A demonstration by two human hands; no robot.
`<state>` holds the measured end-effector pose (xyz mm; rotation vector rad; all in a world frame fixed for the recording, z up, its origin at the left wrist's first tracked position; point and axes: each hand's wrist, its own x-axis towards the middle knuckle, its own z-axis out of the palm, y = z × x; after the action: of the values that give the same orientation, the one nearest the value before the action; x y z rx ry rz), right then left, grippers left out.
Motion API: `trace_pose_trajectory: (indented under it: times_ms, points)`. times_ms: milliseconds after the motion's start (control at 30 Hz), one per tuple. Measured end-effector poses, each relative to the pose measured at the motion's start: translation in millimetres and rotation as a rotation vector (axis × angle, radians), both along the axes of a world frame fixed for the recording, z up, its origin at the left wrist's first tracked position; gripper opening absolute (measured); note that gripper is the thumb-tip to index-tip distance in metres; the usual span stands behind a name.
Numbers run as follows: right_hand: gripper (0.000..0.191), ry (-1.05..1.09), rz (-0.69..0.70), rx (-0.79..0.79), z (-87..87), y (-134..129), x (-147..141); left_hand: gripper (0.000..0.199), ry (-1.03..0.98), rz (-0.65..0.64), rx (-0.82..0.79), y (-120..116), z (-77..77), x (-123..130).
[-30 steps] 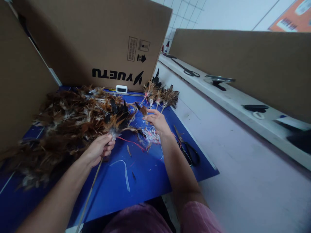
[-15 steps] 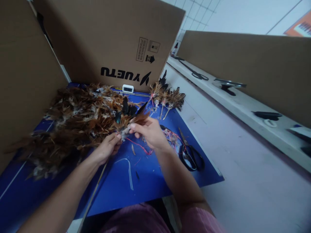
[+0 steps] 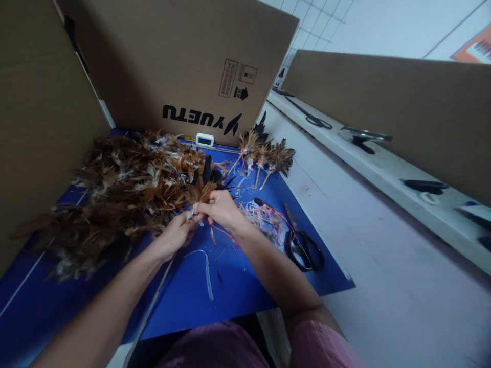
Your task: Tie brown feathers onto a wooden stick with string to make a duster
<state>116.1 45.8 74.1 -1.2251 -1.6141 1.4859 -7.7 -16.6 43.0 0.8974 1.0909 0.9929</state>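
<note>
"What could go wrong?"

"The left hand [image 3: 177,236] pinches the stick [image 3: 160,286] just below its feathers [image 3: 200,192]; were that grip to loosen, they might slip. The right hand [image 3: 219,210] pinches feathers at their base."

"Which way does it point?"

"Its length slants over the blue table [image 3: 245,291]: bare end near-left, feathers far-right."

The feathers [image 3: 199,192] look rough, the tabletop [image 3: 184,296] smooth, the panel [image 3: 172,61] matt cardboard, the scissors' handles [image 3: 305,244] glossy.
</note>
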Motion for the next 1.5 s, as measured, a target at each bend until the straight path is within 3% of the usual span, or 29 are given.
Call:
trace_pose_trajectory:
  times_ms: [333, 733, 1000, 1267, 1500]
  points:
    - [0.009, -0.215, 0.028, 0.173, -11.5, 7.5, 3.1, 0.030, 0.007, -0.011, -0.028, 0.7, -3.2, -3.2]
    - [0.012, -0.189, 0.031, 0.067, -13.1, 5.4, -0.6, 0.018, 0.019, -0.024, -0.060, 3.7, -5.7, -5.5]
    - [0.014, -0.232, 0.016, 0.113, -14.4, 5.6, -1.7, 0.011, 0.036, -0.023, -0.079, 4.3, -1.1, -4.1]
    - [0.013, -0.196, 0.036, 0.106, -19.5, 7.6, -2.8, 0.032, -0.020, -0.029, -0.077, 6.1, -3.0, -5.5]
    - [0.015, -0.208, 0.020, 0.148, -18.0, 6.7, -5.9, 0.039, -0.016, 0.020, -0.078, 5.8, -6.4, -5.8]
